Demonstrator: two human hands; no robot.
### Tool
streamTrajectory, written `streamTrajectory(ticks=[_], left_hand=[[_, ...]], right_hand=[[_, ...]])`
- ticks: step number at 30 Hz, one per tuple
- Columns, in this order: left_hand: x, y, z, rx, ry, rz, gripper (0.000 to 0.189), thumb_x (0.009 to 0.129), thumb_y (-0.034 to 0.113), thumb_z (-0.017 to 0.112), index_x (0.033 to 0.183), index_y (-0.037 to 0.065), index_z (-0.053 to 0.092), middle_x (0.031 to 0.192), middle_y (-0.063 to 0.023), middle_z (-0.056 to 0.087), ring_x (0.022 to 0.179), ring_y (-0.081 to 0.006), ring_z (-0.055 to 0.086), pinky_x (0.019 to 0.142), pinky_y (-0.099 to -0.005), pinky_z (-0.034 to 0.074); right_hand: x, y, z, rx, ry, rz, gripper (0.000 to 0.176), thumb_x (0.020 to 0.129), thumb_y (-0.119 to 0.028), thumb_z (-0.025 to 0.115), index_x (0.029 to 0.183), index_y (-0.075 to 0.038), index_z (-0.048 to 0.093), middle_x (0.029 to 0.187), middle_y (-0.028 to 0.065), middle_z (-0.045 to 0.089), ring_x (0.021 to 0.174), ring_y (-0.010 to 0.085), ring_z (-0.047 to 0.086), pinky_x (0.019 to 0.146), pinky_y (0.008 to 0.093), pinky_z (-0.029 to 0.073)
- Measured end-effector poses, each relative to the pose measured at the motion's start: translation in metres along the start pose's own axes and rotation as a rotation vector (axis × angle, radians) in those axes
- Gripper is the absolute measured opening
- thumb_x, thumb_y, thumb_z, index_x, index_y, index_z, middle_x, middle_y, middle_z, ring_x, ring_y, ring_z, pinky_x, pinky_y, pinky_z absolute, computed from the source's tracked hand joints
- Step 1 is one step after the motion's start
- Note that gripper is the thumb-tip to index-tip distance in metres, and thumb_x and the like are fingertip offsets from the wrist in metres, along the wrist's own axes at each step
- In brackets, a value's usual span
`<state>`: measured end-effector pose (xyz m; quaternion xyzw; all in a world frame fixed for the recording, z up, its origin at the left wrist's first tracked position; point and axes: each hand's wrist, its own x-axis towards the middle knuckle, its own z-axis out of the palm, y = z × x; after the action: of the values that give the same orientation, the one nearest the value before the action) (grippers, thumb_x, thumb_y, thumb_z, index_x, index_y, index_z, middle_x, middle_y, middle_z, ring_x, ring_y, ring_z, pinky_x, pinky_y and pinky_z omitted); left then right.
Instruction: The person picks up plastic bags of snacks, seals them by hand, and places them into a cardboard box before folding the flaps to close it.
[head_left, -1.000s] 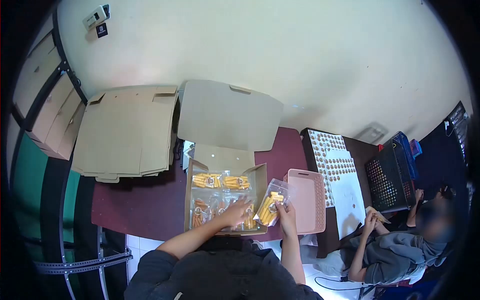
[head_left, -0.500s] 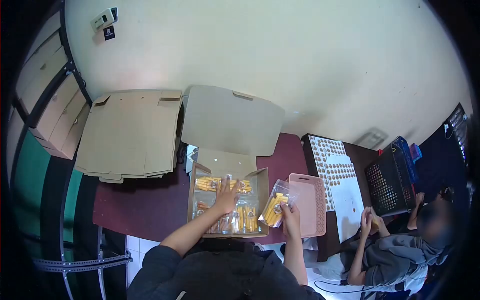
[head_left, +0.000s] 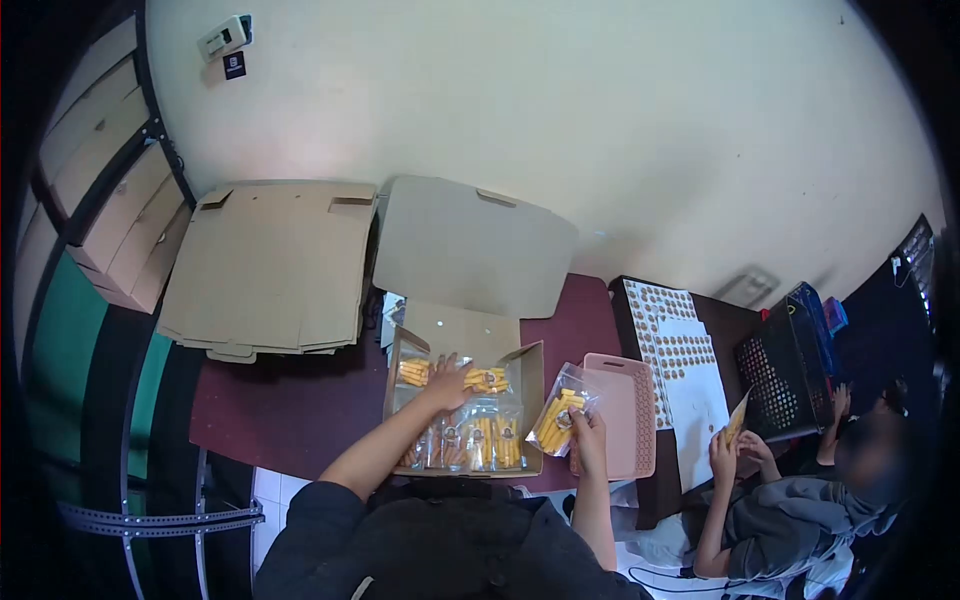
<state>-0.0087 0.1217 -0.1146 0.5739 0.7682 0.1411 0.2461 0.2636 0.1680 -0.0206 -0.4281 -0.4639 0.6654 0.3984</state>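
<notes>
An open cardboard box (head_left: 536, 400) stands at the table's near edge, its lid (head_left: 475, 245) raised against the wall. Clear bags of yellow stick snacks (head_left: 495, 440) lie in it in two rows, with browner sticks in some bags at the near left. My left hand (head_left: 446, 386) rests palm down with fingers spread on the far row of bags. Just right of the box, my right hand (head_left: 590, 432) grips the lower right side of another clear bag of yellow stick snacks (head_left: 556, 420), which is held tilted above the table.
A pink plastic tray (head_left: 643, 420) sits right of the bag. Flattened cardboard boxes (head_left: 270, 265) are stacked at the left. Sheets of round stickers (head_left: 685, 350) lie on the dark side table, near a black crate (head_left: 785, 375). A co-worker (head_left: 780, 515) sits at the right holding a packet.
My left hand has shifted slightly left over the far row. My right hand keeps its hold on the bag. The co-worker's packet is now raised and more visible. The view has shifted a little.
</notes>
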Motion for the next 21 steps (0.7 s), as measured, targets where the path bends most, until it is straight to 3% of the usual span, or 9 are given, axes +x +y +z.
streamTrajectory(ticks=[4,10,14,16,17,20,21], left_hand=[[-0.043,-0.012,-0.009,-0.147,0.265,0.182,0.058,0.082,0.031,0.054,0.133,0.014,0.035,0.139,-0.0242,0.021,0.130,-0.0438,0.015,0.105,-0.0539,0.015],[-0.135,-0.043,0.021,-0.173,0.194,0.008,0.065,0.079,0.023,0.056,0.137,0.011,0.026,0.140,-0.0269,0.016,0.130,-0.0457,0.014,0.106,-0.0486,0.018],[-0.145,-0.048,0.042,-0.284,0.222,0.095,0.061,0.079,0.015,0.052,0.135,0.008,0.030,0.141,-0.0246,0.016,0.131,-0.0422,0.016,0.106,-0.0458,0.021],[-0.142,-0.051,0.041,-0.229,0.139,0.057,0.055,0.078,0.011,0.050,0.131,0.006,0.037,0.140,-0.0213,0.023,0.130,-0.0394,0.021,0.106,-0.0436,0.023],[-0.140,-0.051,0.042,-0.225,0.214,0.062,0.051,0.077,0.009,0.050,0.127,0.005,0.043,0.138,-0.0191,0.030,0.129,-0.0372,0.026,0.105,-0.0408,0.025],[-0.143,-0.041,0.034,-0.142,0.157,-0.036,0.050,0.076,0.006,0.048,0.126,0.005,0.044,0.135,-0.0221,0.032,0.127,-0.0383,0.028,0.105,-0.0409,0.026],[-0.142,-0.043,0.033,-0.139,0.159,-0.033,0.050,0.076,0.006,0.048,0.126,0.005,0.044,0.135,-0.0221,0.032,0.127,-0.0383,0.028,0.105,-0.0409,0.026]], right_hand=[[0.002,0.002,0.014,-0.045,-0.033,0.016,0.023,0.087,-0.011,0.054,0.106,0.003,0.052,0.095,0.0095,0.058,0.087,0.0154,0.058,0.076,0.0275,0.047],[-0.005,0.035,0.052,-0.205,-0.206,0.173,0.024,0.084,-0.011,0.056,0.105,0.002,0.054,0.094,0.0075,0.059,0.087,0.0130,0.056,0.078,0.0244,0.044],[0.010,0.072,0.070,-0.371,-0.291,0.196,0.029,0.082,-0.018,0.062,0.103,0.000,0.056,0.086,0.0041,0.060,0.076,0.0095,0.056,0.066,0.0215,0.044],[0.010,0.079,0.089,-0.388,-0.394,0.365,0.031,0.080,-0.020,0.065,0.103,-0.001,0.056,0.083,0.0027,0.060,0.071,0.0073,0.054,0.059,0.0200,0.043],[0.007,0.078,0.099,-0.372,-0.474,0.389,0.041,0.079,-0.022,0.066,0.110,0.000,0.051,0.082,0.0038,0.059,0.070,0.0074,0.054,0.057,0.0195,0.042],[0.005,0.111,0.111,-0.447,-0.484,0.409,0.055,0.078,-0.025,0.067,0.119,0.001,0.043,0.083,0.0061,0.059,0.069,0.0083,0.054,0.056,0.0197,0.042],[0.005,0.115,0.111,-0.606,-0.545,0.349,0.070,0.077,-0.027,0.069,0.128,0.003,0.032,0.083,0.0071,0.058,0.070,0.0091,0.053,0.057,0.0203,0.042]])
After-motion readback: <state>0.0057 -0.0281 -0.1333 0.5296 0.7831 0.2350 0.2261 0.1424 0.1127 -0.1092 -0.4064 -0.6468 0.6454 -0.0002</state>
